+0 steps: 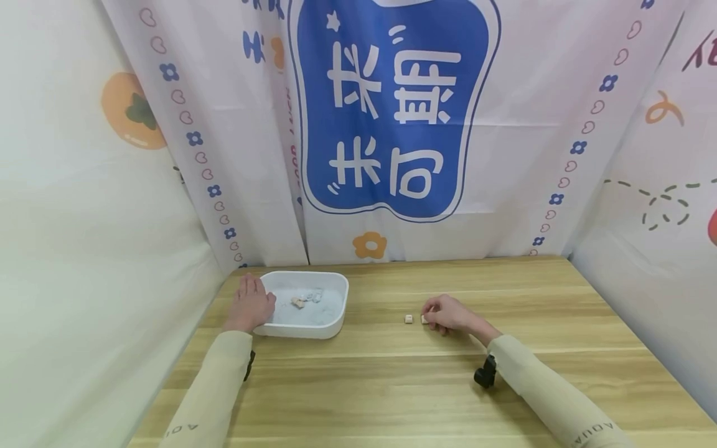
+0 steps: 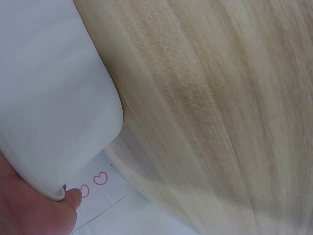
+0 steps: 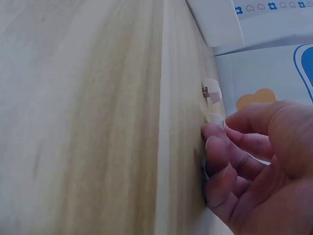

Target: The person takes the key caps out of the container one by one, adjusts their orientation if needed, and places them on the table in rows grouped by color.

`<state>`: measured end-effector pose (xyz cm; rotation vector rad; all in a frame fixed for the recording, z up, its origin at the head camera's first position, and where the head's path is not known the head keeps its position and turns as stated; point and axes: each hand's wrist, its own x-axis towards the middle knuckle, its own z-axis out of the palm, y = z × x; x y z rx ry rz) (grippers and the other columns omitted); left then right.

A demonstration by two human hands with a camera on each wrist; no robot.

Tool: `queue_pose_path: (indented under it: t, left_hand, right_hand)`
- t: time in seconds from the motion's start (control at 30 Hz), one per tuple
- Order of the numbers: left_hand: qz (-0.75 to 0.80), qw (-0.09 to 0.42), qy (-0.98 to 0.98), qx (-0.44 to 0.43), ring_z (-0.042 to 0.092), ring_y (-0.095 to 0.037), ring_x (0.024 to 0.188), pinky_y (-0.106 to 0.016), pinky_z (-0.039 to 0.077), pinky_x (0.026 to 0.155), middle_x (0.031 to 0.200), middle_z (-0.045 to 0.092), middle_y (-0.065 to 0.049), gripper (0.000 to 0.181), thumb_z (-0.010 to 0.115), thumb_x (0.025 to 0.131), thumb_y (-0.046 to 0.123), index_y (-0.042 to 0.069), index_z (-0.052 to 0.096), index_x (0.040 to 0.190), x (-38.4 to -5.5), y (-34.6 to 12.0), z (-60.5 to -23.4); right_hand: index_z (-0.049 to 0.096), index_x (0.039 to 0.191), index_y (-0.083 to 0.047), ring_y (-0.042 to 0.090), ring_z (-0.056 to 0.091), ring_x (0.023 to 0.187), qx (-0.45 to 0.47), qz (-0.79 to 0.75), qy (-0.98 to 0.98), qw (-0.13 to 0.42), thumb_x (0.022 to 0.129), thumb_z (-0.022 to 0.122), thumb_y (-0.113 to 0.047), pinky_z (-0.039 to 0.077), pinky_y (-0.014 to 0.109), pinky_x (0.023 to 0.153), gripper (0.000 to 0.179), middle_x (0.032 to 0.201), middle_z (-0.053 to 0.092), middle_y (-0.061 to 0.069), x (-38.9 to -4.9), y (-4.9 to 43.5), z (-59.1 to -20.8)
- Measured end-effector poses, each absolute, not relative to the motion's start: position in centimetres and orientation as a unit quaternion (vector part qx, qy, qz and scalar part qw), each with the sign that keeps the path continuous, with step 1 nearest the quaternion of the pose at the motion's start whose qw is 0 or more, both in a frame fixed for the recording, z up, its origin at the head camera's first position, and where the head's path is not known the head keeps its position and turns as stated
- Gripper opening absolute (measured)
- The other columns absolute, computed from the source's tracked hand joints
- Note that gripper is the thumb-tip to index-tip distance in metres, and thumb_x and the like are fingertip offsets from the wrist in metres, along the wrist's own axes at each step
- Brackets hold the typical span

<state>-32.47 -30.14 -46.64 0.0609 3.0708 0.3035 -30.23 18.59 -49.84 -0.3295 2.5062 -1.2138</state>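
Observation:
My left hand (image 1: 250, 305) grips the left rim of a white plastic basin (image 1: 330, 331). In the left wrist view, the thumb and fingers meet over the lip of the basin (image 2: 63, 112). Inside the basin lie a few small cream pieces (image 1: 297, 303) and a clear, crinkled item (image 1: 315, 295). Right of the basin, my right hand (image 1: 448, 313) pinches a small cream square piece (image 1: 424, 320) down at the tabletop, its fingers covering much of it. A similar piece (image 1: 408, 318) sits just to its left, with a brown mark on one side in the right wrist view.
The wood-grain table (image 1: 381, 398) runs back to a printed white curtain (image 1: 504, 236). Pale curtains also hang along the left and right sides. A small black device (image 1: 485, 372) is strapped at the right wrist.

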Motion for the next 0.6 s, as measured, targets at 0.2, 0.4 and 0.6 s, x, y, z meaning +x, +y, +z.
queue_pose_path:
  t: [0.2, 0.4, 0.6]
  left_hand:
    - [0.094, 0.026, 0.995, 0.017, -0.007, -0.052, 0.147, -0.062, 0.003, 0.121, 0.157, -0.011, -0.038, 0.071, 0.020, 0.102, 0.031, -0.018, 0.001, 0.149, -32.6, -30.3, -46.9]
    - [0.102, 0.032, 0.994, 0.017, -0.010, -0.052, 0.147, -0.062, 0.001, 0.121, 0.156, -0.014, -0.037, 0.071, 0.019, 0.103, 0.033, -0.018, -0.001, 0.149, -32.6, -30.2, -46.8]
    - [0.098, 0.028, 0.995, 0.017, -0.008, -0.053, 0.147, -0.061, 0.004, 0.122, 0.156, -0.013, -0.038, 0.072, 0.020, 0.103, 0.033, -0.018, 0.000, 0.148, -32.6, -30.3, -46.8]
  right_hand:
    - [0.068, 0.105, -0.007, 0.017, 0.059, 0.055, -0.120, -0.410, 0.894, 0.137, 0.096, 0.059, -0.019, 0.049, 0.026, 0.047, 0.018, 0.074, 0.066, 0.007, -30.6, 18.4, -49.2]
    - [0.067, 0.111, -0.001, 0.016, 0.057, 0.055, -0.157, -0.405, 0.895, 0.103, 0.097, 0.056, -0.020, 0.045, 0.024, 0.046, 0.026, 0.076, 0.065, 0.008, -31.0, 17.0, -47.7]
    - [0.067, 0.109, -0.002, 0.030, 0.061, 0.057, -0.191, -0.427, 0.880, 0.089, 0.097, 0.056, -0.018, 0.044, 0.022, 0.043, 0.024, 0.079, 0.068, 0.016, -30.9, 14.8, -46.3]
